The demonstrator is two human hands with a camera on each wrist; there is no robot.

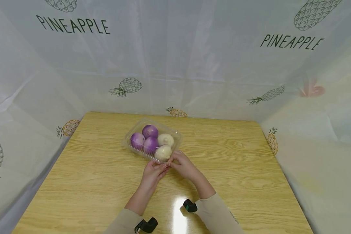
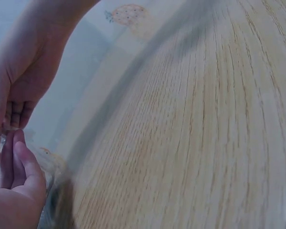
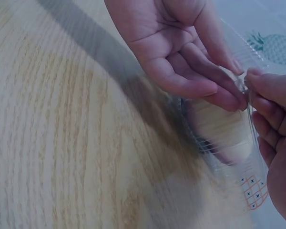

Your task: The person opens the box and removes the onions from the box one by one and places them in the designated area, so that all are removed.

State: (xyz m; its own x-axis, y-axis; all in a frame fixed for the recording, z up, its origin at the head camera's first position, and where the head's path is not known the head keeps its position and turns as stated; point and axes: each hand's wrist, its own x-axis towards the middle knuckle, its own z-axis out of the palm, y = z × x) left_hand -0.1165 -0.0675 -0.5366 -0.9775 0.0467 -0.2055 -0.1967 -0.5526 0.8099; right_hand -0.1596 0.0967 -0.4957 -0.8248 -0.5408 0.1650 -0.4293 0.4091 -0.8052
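Note:
A clear plastic clamshell box (image 1: pixel 176 134) sits on the table, with three purple onions (image 1: pixel 150 145) and two pale peeled onions (image 1: pixel 165 139) visible through it. At the box's near right corner, my left hand (image 1: pixel 152 174) pinches the rim from the front. My right hand (image 1: pixel 185 165) pinches the same corner from the right side, its fingertips close against the left ones. In the right wrist view, the thumb of my right hand (image 3: pixel 279 105) and the fingertips of my left hand (image 3: pixel 181 57) meet at the thin plastic edge. The exact grip is partly hidden by the fingers.
The wood-grain table (image 1: pixel 222 169) extends on both sides of the box. A pale sheet (image 1: pixel 175 58) printed with pineapples hangs behind the table and along its left and right edges. Black wrist cameras (image 1: pixel 190 205) sit on both sleeves.

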